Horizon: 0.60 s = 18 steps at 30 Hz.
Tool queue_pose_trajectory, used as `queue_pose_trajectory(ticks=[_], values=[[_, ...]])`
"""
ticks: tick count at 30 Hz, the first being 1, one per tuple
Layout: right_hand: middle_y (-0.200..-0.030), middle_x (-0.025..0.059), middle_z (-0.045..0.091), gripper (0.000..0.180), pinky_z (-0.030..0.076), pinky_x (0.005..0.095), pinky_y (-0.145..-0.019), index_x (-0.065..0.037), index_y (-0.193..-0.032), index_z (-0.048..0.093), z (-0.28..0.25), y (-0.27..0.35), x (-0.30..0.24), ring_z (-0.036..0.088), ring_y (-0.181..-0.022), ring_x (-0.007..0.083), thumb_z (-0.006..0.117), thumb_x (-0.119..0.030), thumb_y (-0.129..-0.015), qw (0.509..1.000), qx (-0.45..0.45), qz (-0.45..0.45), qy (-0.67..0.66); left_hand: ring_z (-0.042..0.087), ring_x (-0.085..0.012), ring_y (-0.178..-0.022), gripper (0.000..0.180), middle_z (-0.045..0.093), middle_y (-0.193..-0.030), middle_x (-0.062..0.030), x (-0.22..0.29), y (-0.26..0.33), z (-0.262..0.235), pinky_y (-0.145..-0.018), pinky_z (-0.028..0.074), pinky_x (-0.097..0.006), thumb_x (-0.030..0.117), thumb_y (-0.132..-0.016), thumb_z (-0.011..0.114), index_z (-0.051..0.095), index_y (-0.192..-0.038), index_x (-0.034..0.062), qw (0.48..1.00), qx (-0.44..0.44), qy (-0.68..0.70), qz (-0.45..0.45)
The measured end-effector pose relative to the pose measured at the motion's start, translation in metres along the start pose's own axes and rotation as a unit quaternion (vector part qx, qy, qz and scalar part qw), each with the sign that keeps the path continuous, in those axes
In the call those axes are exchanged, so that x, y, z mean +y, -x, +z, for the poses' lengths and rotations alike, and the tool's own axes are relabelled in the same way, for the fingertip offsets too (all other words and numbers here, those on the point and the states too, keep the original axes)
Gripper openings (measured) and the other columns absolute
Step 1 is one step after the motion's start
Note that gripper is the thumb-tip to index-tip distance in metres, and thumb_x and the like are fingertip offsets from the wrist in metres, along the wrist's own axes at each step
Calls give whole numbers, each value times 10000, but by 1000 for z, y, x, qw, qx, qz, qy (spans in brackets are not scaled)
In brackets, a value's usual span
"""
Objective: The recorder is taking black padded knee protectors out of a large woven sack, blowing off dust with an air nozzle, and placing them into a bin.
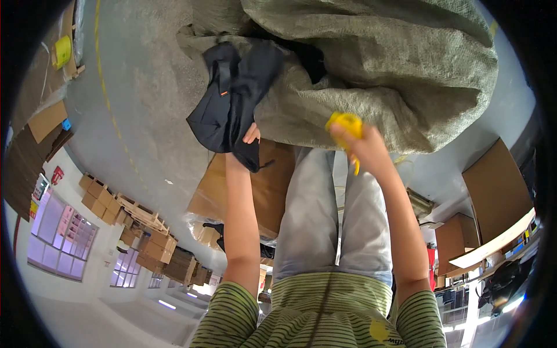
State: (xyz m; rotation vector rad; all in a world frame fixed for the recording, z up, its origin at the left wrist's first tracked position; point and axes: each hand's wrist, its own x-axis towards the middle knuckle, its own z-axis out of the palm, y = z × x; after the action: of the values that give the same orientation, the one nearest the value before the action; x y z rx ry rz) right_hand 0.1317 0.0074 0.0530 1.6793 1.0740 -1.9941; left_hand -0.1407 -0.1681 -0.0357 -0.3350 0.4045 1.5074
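My left hand (251,133) grips the lower edge of a black cloth item (223,110), which hangs in folds and carries a small orange tag. Most of that hand's fingers are hidden by the cloth. Closed around a rounded bright yellow object (346,123) is my right hand (369,149); motion blurs it, and a short yellow piece sticks out below the fingers. The object's exact kind is not clear. Ahead of both hands lies a large greyish-green woven sack (394,69). Dark material (310,58) shows in its opening, beside the black cloth.
A brown cardboard box (270,180) stands by my legs, under the left forearm. Cardboard sheets (499,191) and boxes are at the right. Stacked cartons (156,249) line the far left wall. A yellow line (104,87) runs along the grey floor.
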Motion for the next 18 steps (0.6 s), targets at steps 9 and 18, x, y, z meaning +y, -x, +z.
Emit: queue_pose_trajectory(ticks=[9,18], values=[[-588,44,566,538,411,277,-475,0,-842,639,-22,11,-22,531,-496,118,646,-532,-760,997,-2,10,71,549,-190,-1040,424,552,-1166,-97,-11,15,78,-933,408,-285,266,-910,543,482,-1225,-11,788,434,-407,159],[-628,67,580,569,462,324,-567,28,-812,613,11,12,-28,572,-586,161,643,-537,-749,978,44,-61,194,559,-197,-1023,449,564,-1157,-114,-15,22,70,-898,441,-297,321,-894,562,509,-1183,-18,728,465,-425,271]])
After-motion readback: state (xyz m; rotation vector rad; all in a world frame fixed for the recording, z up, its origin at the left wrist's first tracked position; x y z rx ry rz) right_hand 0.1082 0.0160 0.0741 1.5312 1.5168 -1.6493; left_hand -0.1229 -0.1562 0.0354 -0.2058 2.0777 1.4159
